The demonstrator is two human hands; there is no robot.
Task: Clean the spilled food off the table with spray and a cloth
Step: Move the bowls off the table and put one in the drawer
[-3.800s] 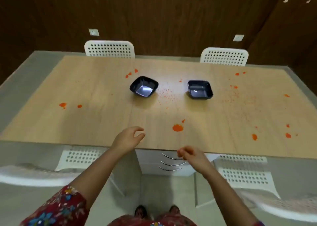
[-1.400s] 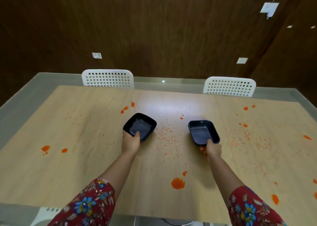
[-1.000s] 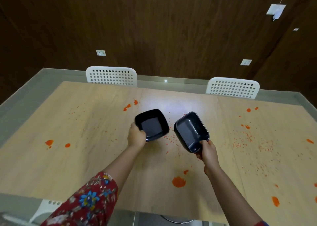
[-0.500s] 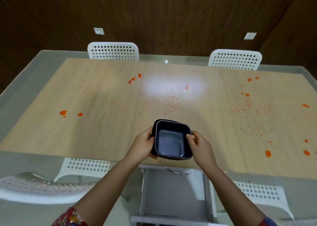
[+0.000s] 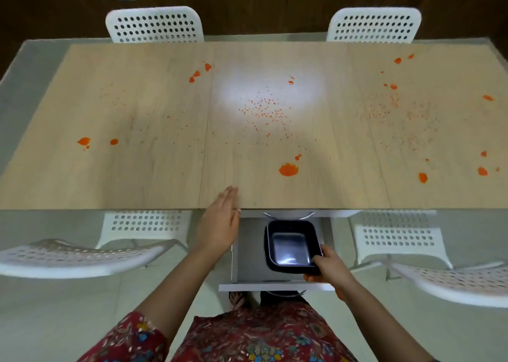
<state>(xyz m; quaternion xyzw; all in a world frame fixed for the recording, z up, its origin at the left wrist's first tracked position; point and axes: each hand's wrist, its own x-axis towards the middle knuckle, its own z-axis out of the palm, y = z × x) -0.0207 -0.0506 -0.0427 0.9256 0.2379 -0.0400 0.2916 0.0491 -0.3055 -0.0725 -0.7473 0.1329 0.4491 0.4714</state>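
Two hands: both were mine, bare, reaching out from red flowered sleeves.
Right hand: my fingers were clamped on the near right corner of the black dishes, thumb over the rim.
Black dishes: square, nested as far as I could tell, opening turned upward; with sides so even I could name no long axis. They sat over the open drawer under the table's near edge, at its right side; whether they rested on its floor I could not tell.
Left hand: it was flat with the fingers together and straight, holding nothing, fingertips over the near edge of the table, pointing away from me.
Spilled food: orange blobs and fine specks lay across the wooden top; the largest blob was near the front edge, beyond the dishes and to the right of my left hand.
Smaller blobs: a pair lay far left, well apart from both hands.
Chairs: white, perforated, on both long sides.
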